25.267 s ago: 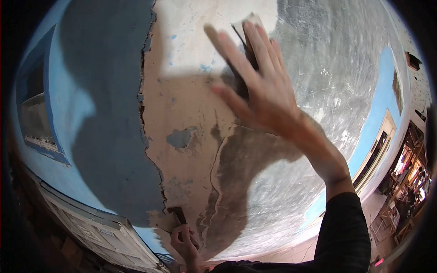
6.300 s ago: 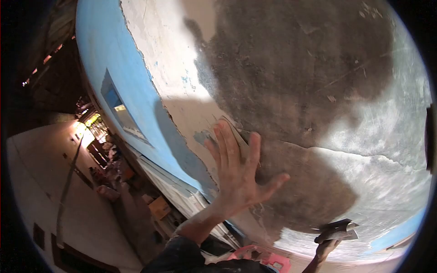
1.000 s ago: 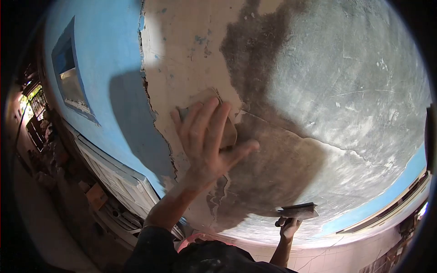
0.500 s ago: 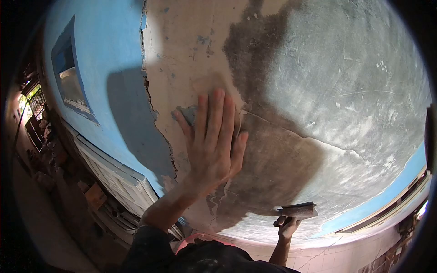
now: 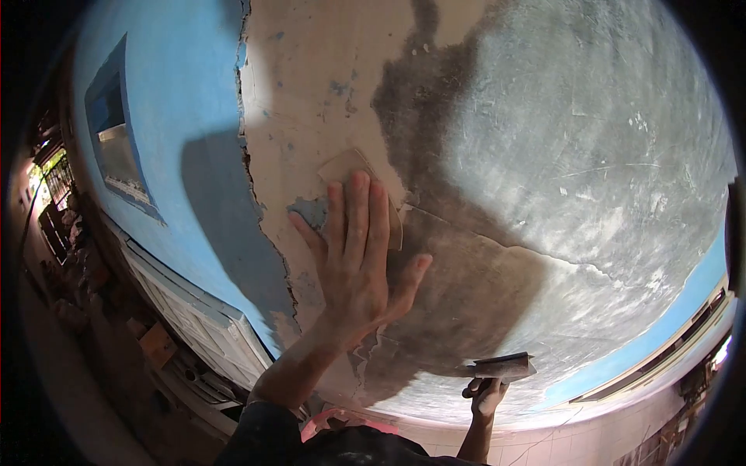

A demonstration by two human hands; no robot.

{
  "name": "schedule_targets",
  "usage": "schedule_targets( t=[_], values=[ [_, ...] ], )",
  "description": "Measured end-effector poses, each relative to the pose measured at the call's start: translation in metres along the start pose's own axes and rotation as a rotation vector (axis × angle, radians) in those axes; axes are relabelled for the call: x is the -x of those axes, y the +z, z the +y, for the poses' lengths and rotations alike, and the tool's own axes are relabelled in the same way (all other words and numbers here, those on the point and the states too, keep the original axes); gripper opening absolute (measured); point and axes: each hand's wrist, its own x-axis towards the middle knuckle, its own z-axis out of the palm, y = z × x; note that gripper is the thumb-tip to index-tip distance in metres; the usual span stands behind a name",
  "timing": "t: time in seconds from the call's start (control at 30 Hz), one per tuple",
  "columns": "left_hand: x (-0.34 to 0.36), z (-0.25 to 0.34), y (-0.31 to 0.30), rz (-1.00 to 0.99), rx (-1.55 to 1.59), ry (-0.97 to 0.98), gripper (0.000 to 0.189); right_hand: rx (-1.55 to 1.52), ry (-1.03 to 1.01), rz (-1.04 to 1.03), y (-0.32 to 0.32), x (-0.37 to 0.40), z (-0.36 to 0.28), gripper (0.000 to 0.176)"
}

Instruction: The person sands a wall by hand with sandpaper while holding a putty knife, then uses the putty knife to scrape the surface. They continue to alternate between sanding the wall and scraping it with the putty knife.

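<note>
My left hand (image 5: 353,268) lies flat on the wall, fingers stretched out and thumb spread to the right. Beneath its fingers is a thin tan sheet (image 5: 343,165) that looks like sandpaper; the fingers cover much of it, with its top corner and right edge showing. Around it the wall (image 5: 311,101) is beige, with a small blue-grey bare patch (image 5: 311,210) beside the little finger. Lower right, my right hand (image 5: 488,394) is closed around the handle of a plastering trowel (image 5: 505,366), its blade near the grey plaster (image 5: 575,155).
A ragged crack (image 5: 252,179) divides the beige strip from blue wall (image 5: 175,93) at left. A window (image 5: 120,147), white louvred panels (image 5: 190,311) and dim clutter (image 5: 159,346) stand farther left. A pink object (image 5: 373,426) shows below, partly hidden by my body.
My left hand and the tan sheet have shifted slightly downward, and the thumb has spread farther from the fingers. More of the sheet shows now. The trowel remains in my right hand.
</note>
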Motion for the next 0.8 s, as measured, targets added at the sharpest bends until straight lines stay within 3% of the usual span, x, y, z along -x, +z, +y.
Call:
schedule_targets(
  t=[0.13, 0.23, 0.33, 0.47, 0.63, 0.8],
  values=[
    [-0.045, 0.001, -0.019, -0.12, -0.217, 0.096, 0.079, 0.01, 0.004, -0.06, -0.007, -0.002, 0.001, 0.041],
    [-0.057, 0.005, -0.021, -0.108, -0.137, 0.086, 0.081, 0.02, 0.057, -0.069, -0.009, -0.002, 0.001, 0.043],
    [-0.007, 0.013, -0.019, -0.201, -0.075, 0.013, 0.081, 0.005, 0.079, -0.074, -0.004, -0.001, -0.005, 0.039],
    [0.006, 0.012, -0.016, -0.183, -0.085, 0.057, 0.079, -0.085, 0.086, -0.017, -0.006, -0.001, 0.002, 0.031],
    [-0.059, 0.007, -0.018, -0.082, -0.081, 0.102, 0.072, -0.071, 0.101, -0.076, -0.021, -0.004, 0.009, 0.031],
    [0.013, 0.016, -0.003, -0.08, -0.045, 0.044, 0.063, 0.007, 0.138, -0.069, -0.009, 0.002, -0.007, 0.033]
  ],
)
